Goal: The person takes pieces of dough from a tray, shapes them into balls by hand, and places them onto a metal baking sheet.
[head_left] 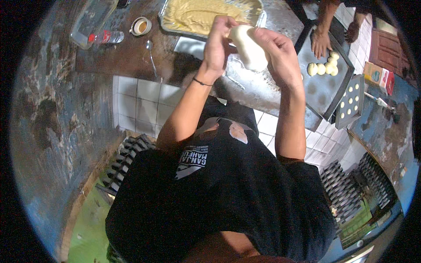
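Both my hands hold one pale lump of dough (248, 48) above the worktable. My left hand (219, 41) grips its upper left end, and my right hand (280, 55) wraps its right side. Just behind them stands a large metal tray (258, 8) filled with yellowish dough. To the right lies a dark baking tray (322, 90) with several small dough balls (323, 68) near its far edge.
Another person's hands (322, 41) rest at the dark tray's far side. A small cup (141, 26), a plastic bottle (105, 37) and a spoon (151, 55) lie on the table at left. A perforated mould (351, 103) leans beside the tray. White floor tiles (140, 103) show below.
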Available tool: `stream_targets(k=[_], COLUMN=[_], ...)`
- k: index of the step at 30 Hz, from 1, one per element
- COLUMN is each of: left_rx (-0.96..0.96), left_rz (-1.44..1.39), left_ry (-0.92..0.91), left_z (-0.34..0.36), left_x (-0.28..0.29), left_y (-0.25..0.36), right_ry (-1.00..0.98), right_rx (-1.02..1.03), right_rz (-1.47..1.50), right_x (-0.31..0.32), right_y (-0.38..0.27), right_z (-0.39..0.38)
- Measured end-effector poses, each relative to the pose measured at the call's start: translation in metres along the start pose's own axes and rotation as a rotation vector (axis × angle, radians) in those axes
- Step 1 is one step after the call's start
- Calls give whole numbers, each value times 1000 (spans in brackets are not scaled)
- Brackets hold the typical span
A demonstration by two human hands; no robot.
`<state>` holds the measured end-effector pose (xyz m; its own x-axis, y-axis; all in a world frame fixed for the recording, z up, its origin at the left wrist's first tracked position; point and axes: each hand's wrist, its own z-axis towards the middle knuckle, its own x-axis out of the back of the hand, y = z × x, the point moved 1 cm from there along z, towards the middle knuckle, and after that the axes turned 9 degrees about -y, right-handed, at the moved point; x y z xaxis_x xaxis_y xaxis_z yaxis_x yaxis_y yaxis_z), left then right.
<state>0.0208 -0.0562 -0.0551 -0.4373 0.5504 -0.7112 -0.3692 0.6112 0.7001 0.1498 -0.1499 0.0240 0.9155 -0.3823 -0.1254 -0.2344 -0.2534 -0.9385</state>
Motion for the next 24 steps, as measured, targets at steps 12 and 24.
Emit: stream_targets(k=[12,24], left_rx=[76,203], left_rz=[1349,1150], left_ry=[-120,198], left_z=[-66,-71], left_x=[125,155], left_y=[19,78], right_ry=[-218,-4], right_rx=[-390,210], right_rz=[-1448,-1295], right_x=[-23,14], right_y=[270,199], right_z=[-12,101])
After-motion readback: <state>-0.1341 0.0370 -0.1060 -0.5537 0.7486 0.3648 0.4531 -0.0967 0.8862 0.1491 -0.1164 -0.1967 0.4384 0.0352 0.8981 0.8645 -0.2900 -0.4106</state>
